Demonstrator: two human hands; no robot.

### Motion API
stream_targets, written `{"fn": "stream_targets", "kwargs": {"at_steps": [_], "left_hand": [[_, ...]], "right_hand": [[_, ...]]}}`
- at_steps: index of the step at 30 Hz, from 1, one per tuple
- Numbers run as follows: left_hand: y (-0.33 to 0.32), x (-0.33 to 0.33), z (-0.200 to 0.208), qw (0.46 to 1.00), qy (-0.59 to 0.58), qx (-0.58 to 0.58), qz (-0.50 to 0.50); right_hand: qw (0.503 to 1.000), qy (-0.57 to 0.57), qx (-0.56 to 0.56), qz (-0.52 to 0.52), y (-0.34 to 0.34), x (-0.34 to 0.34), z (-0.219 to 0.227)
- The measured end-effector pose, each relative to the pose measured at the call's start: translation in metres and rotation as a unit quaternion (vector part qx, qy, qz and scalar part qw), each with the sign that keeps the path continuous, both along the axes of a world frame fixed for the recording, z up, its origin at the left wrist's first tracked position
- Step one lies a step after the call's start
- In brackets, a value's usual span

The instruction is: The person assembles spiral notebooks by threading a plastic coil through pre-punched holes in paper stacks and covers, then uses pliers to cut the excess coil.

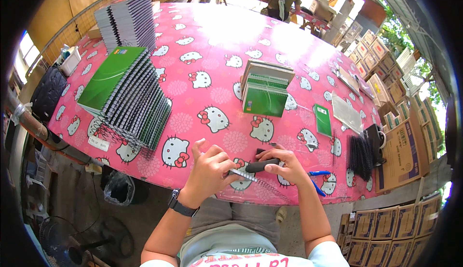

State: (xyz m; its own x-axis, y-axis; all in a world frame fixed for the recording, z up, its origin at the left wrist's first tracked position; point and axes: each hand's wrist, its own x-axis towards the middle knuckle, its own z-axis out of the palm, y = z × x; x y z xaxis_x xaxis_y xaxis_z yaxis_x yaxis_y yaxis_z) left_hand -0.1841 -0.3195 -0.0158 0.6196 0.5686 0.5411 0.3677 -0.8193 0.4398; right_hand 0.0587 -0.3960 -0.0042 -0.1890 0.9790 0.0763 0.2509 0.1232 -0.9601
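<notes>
The person appeared to be partway through fitting a thin coil (272,189) along a notebook's punched edge. The slim notebook (243,174), seen almost edge-on, was over the near side of the pink desk (219,93), pinched in the left hand (212,168). The right hand (289,168) was curved about a black cylinder (263,164) just beside the notebook; whether it gripped this or merely rested there could not be told. The coil trailed off toward the lower right. The next move seemed to call for a steady left pinch and the coil lined up with the holes. Blue pliers (318,173) lay near the right wrist.
</notes>
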Motion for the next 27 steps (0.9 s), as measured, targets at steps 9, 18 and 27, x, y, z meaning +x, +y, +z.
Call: {"fn": "stream_targets", "kwargs": {"at_steps": [9,18,27], "left_hand": [[0.002,-0.012,-0.002,0.986,-0.121,-0.067,0.096],[0.000,-0.024,-0.063,0.894,-0.250,-0.370,-0.036],[-0.001,-0.029,-0.064,0.859,-0.270,-0.417,-0.123]], "right_hand": [[0.998,-0.049,0.028,-0.011,0.011,0.008,0.014],[0.963,0.238,0.013,0.122,-0.004,-0.020,-0.002],[0.998,0.030,0.023,0.043,-0.001,-0.032,0.006]]}}
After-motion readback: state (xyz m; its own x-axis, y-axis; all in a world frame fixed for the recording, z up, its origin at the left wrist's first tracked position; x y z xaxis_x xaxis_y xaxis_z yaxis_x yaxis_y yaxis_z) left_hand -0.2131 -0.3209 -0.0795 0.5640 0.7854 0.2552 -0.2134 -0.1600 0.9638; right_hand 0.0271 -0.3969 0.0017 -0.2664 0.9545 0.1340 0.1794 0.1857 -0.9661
